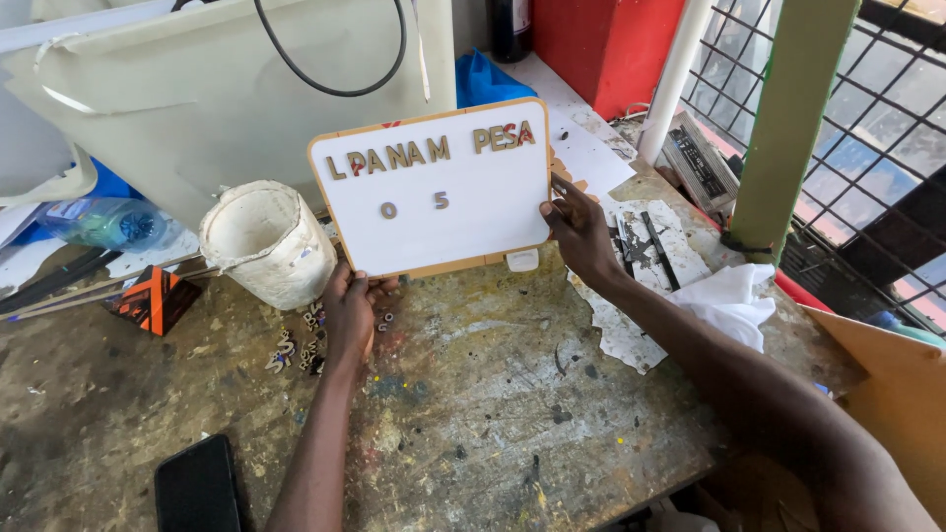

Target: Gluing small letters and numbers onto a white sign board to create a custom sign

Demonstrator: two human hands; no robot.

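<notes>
Above the stained workbench, a white board is held up on edge, its face turned toward the camera and its long side running left to right, with the right end tipped a little higher than the left. It is a rounded rectangle with a thin tan wooden border, and small brown cut-out letters sit in a row near its top, with two more small pieces below them (some letters show a trace of red). The left hand grips the bottom edge near the left corner, fingers curled shut on the board from behind and thumb on the front. The right hand pinches the right edge between thumb and fingertips. Just left of the board stands a white, paste-crusted cup. Small wooden cut-outs lie on the bench beside the left wrist, and a dark phone lies near the front edge.
</notes>
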